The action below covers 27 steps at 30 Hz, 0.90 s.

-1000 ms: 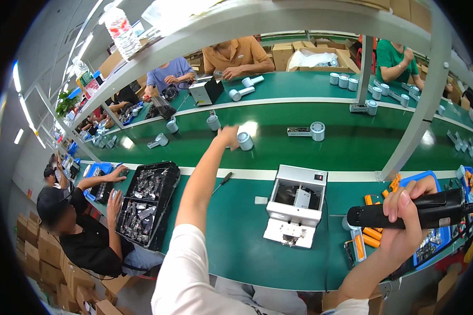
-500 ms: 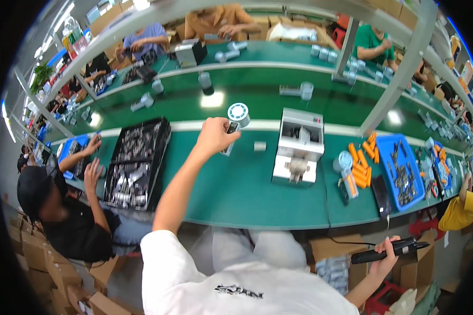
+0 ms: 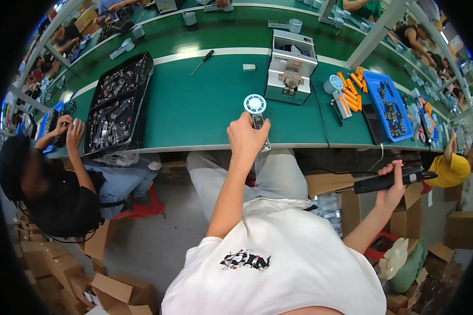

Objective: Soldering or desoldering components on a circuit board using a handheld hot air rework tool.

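Observation:
My left hand point(image 3: 245, 135) grips the handle of a small handheld fan point(image 3: 255, 104) at the bench's front edge, above my lap. The fan's round head is pale blue and white, and a dark strip with small parts shows along its handle. Out to the right, off the bench, my right hand point(image 3: 393, 191) is wrapped round a black corded electric screwdriver point(image 3: 368, 185), its tip pointing right. Beyond the fan stands a silver-white box-shaped machine point(image 3: 293, 65). Another fan point(image 3: 333, 84) lies to the right of it, its handle showing an orange part.
Orange cylinders point(image 3: 350, 94) lie beside a blue tray point(image 3: 409, 126) of dark parts. A thin screwdriver point(image 3: 202, 61) and a small white block point(image 3: 248, 67) rest on the green bench point(image 3: 194, 115). At left are a black tray point(image 3: 148, 79) of parts and a seated co-worker point(image 3: 47, 194).
My left hand has brought the fan from the bench's far side back to its front edge. The thin screwdriver now shows on the bench. My view has tilted down; the right hand still holds the electric screwdriver.

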Available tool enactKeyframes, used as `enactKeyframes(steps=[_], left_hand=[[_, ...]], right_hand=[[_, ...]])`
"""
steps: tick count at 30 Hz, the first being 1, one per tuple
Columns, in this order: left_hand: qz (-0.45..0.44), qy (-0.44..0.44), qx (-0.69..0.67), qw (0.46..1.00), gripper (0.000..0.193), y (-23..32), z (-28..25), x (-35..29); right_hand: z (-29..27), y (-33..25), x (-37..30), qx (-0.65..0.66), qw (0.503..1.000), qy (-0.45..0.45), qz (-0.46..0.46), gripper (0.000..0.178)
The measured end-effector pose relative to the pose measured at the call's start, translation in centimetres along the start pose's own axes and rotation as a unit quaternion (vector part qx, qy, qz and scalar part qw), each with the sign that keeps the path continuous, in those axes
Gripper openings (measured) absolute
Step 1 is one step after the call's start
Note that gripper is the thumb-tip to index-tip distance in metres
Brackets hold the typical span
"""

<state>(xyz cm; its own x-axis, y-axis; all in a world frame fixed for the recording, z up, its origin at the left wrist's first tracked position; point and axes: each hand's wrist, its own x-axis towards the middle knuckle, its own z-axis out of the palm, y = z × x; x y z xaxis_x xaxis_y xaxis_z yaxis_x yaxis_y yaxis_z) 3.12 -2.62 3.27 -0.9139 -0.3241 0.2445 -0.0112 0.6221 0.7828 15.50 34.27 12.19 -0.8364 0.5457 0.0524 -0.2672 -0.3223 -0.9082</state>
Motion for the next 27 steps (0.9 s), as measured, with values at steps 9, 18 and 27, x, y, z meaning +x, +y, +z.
enactKeyframes(steps=[9,18,27], left_hand=[[-0.011,-0.051,-0.106,0.993,0.056,-1.4,0.0,0.4],[0.033,-0.083,-0.250,0.964,0.067,-3.1,-0.8,1.0],[0.009,-0.098,-0.258,0.961,0.085,-2.4,-1.1,0.5]], right_hand=[[12.9,0.4,1.8,0.058,0.978,-0.183,-0.081,0.014],[28.1,2.9,7.3,0.036,0.965,-0.197,-0.170,0.022],[33.0,7.0,10.6,-0.107,0.958,-0.219,-0.152,0.023]])
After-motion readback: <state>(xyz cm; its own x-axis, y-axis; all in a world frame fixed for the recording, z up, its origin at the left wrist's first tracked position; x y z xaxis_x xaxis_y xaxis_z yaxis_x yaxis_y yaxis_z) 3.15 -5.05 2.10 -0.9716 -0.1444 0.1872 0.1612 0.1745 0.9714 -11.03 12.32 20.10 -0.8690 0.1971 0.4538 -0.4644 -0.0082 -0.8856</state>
